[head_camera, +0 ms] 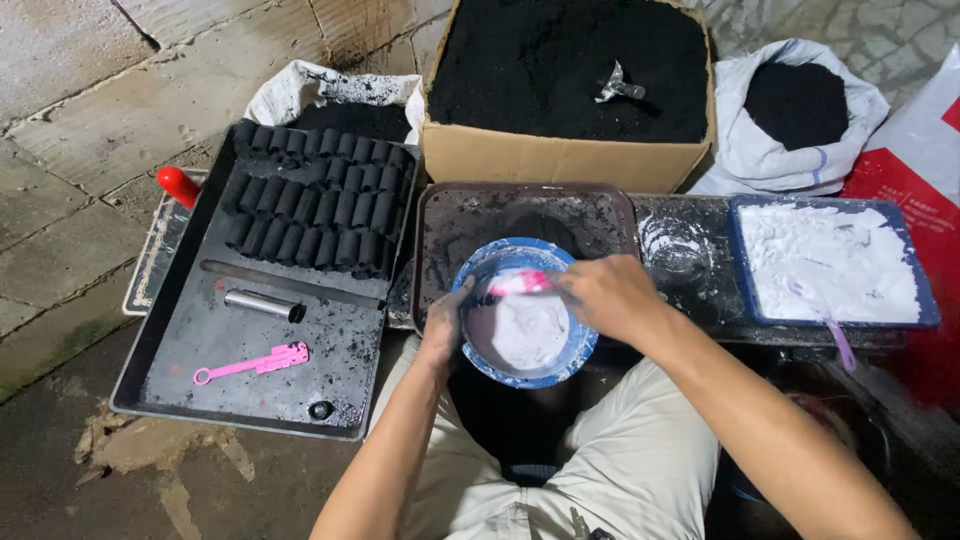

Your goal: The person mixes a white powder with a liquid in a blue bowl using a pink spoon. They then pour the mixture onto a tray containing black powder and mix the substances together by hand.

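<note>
My left hand [441, 325] grips the left rim of a blue bowl [575, 345] that holds white powder [525, 335]. My right hand [612, 297] holds a pink spoon [520, 284] over the bowl, its tip dusted white. The bowl hangs just above my lap, in front of a dark, soot-covered tray [450, 230].
A black tray [190, 340] at left carries rows of black cylinders [320, 205], a metal tube [262, 305] and a pink tool [258, 363]. A cardboard box of black powder [570, 70], a white sack [800, 110] and a blue tray of white powder [830, 260] stand behind and right.
</note>
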